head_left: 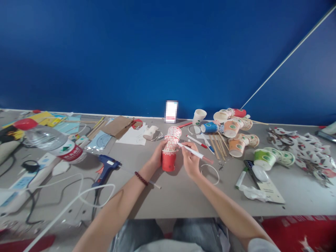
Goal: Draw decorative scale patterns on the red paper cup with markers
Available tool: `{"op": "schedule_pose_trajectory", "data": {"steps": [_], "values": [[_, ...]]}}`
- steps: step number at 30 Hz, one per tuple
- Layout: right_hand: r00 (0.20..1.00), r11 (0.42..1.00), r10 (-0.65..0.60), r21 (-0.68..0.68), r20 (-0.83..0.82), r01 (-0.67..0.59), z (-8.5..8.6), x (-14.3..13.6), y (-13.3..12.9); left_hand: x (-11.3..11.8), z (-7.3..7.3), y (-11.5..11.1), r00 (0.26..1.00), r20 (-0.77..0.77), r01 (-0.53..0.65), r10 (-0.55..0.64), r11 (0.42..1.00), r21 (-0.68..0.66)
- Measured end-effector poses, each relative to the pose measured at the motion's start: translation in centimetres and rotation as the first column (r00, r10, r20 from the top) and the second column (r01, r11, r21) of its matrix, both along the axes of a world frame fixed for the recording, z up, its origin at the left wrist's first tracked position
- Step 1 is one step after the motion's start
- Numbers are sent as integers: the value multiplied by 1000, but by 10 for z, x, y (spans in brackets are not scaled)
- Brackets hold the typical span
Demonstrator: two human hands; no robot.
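Note:
My left hand is closed around the side of several nested paper cups, red with a white scale pattern, which lean away from me over the table. In my right hand is a white marker with a red end, held like a pen. Its tip points at the patterned cup near the rims; whether it touches the paper I cannot tell. Beyond the cups, a phone with a blurred screen stands against the blue wall.
Left: a blue glue gun, a water bottle, a power strip and loose white cables. Right: wooden sticks, more markers, orange paper cups, a green cup and a pile of white-and-red paper cutouts.

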State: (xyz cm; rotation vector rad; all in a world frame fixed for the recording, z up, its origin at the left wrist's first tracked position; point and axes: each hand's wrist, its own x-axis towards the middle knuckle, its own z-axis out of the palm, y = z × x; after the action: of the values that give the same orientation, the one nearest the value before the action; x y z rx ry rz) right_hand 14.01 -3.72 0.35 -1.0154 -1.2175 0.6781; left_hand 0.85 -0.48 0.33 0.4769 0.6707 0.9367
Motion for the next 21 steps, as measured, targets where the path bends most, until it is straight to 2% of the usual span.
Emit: {"op": "schedule_pose_trajectory", "data": {"steps": [4, 9, 14, 21], "values": [[1000, 1000, 16, -4, 11, -16, -4, 2, 0, 0, -2, 1, 999, 11, -40, 40, 999, -9], [999, 1000, 25, -7, 23, -24, -8, 3, 0, 0, -4, 2, 1000, 2, -10, 10, 1000, -13], [999, 999, 40, -36, 30, -39, -8, 3, 0, 0, -1, 1, 1000, -8, -8, 7, 1000, -15], [997, 998, 55, -14, 62, -55, -5, 3, -1, 1, 2, 0, 998, -4, -64, 64, 998, -11]]}}
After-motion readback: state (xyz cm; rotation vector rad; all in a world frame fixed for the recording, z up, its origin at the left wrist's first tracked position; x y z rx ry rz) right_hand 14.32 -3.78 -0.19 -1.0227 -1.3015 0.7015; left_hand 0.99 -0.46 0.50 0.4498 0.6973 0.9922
